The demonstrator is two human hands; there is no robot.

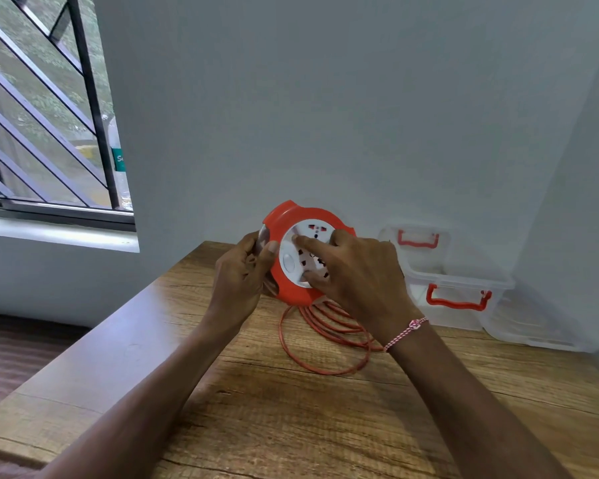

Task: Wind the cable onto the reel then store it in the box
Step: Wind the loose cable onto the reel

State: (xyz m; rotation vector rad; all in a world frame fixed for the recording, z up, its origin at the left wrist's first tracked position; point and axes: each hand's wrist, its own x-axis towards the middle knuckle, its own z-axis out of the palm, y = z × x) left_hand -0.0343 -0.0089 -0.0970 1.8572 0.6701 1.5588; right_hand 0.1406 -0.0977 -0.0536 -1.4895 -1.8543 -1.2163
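Head view, single frame.

- Cable reel (293,288): orange housing, white socket face turned toward the camera. It is held up off the desk (291,416) at centre frame, tilted on edge.
- Left hand (239,274): curled round the reel's left edge, thumb lying on the orange rim, the other fingers wrapped behind it. Firm hold.
- Right hand (360,271): spread across the white face. Index finger and thumb lie fairly straight and press on the face; the remaining fingers are bent, with their tips on its upper right part. It wraps round nothing. A pink and white braided bracelet (406,331) sits on this wrist.
- Cable (325,369): orange, hanging from the reel's lower edge and lying in several loose loops on the desk just below the hands. Most of it is unwound.
- Box (464,283): clear plastic with a red handle, on the desk at right of frame, against the wall. A second clear piece with a red handle (417,240) stands behind it; lid or second box, cannot tell.
- Barred window (49,98), upper left of frame, with a clear bottle (116,157) with a green label at its right edge.
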